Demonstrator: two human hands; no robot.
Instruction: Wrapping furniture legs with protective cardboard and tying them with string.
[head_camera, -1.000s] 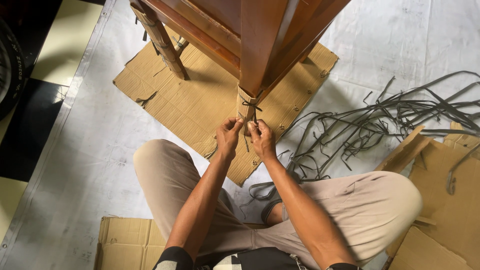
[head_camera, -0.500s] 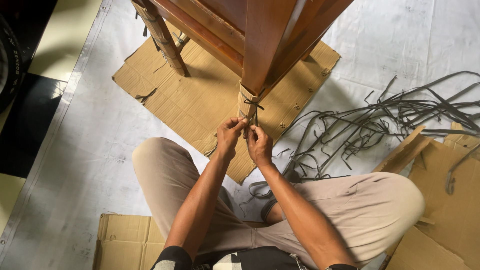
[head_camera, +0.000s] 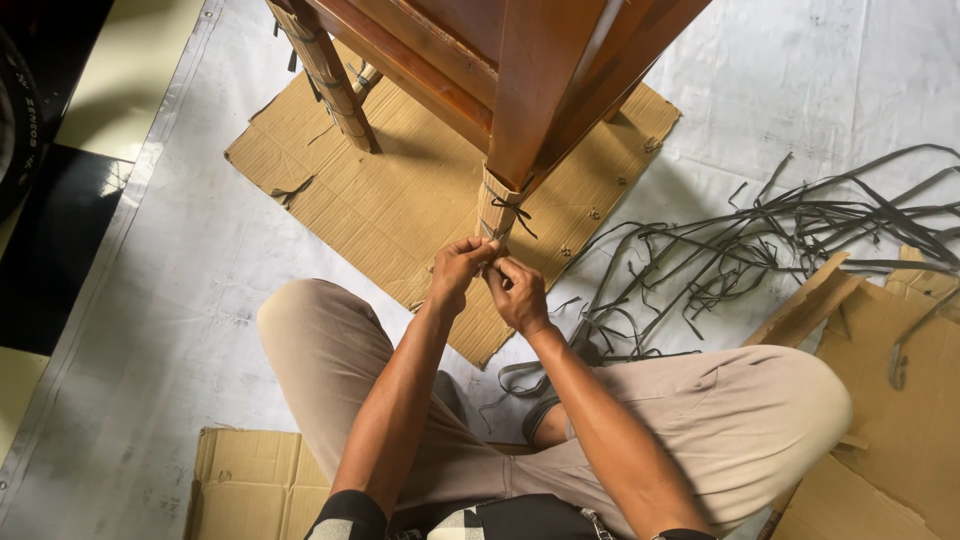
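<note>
Both fists drawn lower, left hand (head_camera: 457, 265), right hand (head_camera: 520, 292) pinching strap (head_camera: 497, 255), forearms converging

Reddish-brown wooden leg (head_camera: 530, 90), tan ribbed cardboard (head_camera: 400, 200), dark grey straps (head_camera: 780, 240), white tarp (head_camera: 180, 300).

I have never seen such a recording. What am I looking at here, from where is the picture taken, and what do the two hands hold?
There is no machine: a person works with bare hands. The one picture comes from a camera on the person's head, looking down, so you see their own arms and folded legs. They sit on a white sheet on the floor. In front stands wooden furniture; its near leg has a cardboard wrap at the foot, tied with a dark strap. The left hand and right hand meet just below that wrap and seem to pinch a strap end; it is too small to see surely. A cardboard sheet lies under the furniture, and loose straps lie at the right.
</note>
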